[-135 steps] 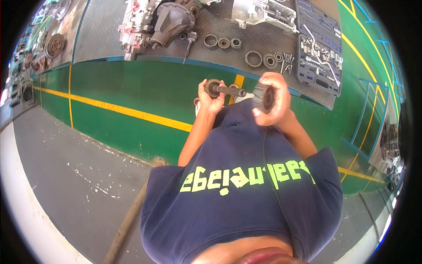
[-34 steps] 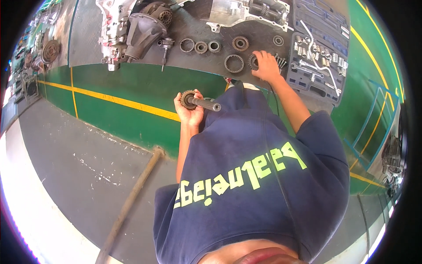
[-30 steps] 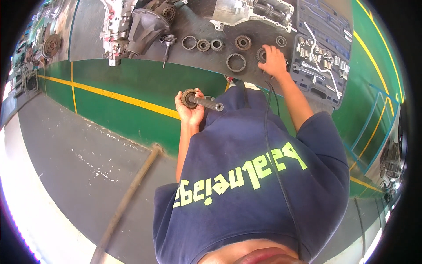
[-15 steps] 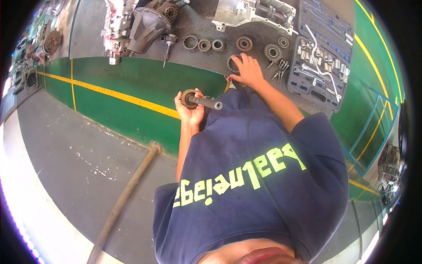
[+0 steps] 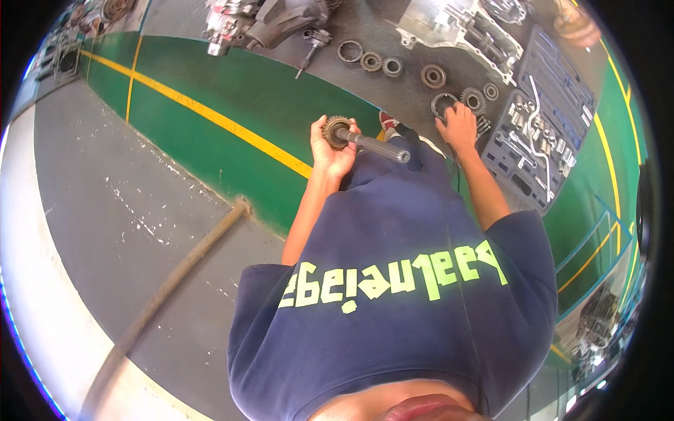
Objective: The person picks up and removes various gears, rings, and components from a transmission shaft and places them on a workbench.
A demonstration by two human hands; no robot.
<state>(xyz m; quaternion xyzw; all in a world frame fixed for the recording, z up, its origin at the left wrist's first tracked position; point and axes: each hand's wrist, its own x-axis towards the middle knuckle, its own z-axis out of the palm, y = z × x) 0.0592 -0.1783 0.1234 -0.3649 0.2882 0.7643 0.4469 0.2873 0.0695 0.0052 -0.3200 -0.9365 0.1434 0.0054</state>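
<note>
The left hand (image 5: 330, 144) still grasps the geared shaft (image 5: 365, 140), held over the green floor. The right hand (image 5: 458, 123) has moved left along the far parts and now closes on a ring (image 5: 442, 105), suggesting selection.

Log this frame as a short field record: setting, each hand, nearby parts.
setting: workshop floor painted green with a yellow line, seen from above
left hand: grips a geared shaft, gear end at the palm, shaft pointing right
right hand: reaching down onto a ring gear lying on the floor
nearby parts: row of bearings and gears, housing casting, open socket set case
other: hose across grey floor
</note>
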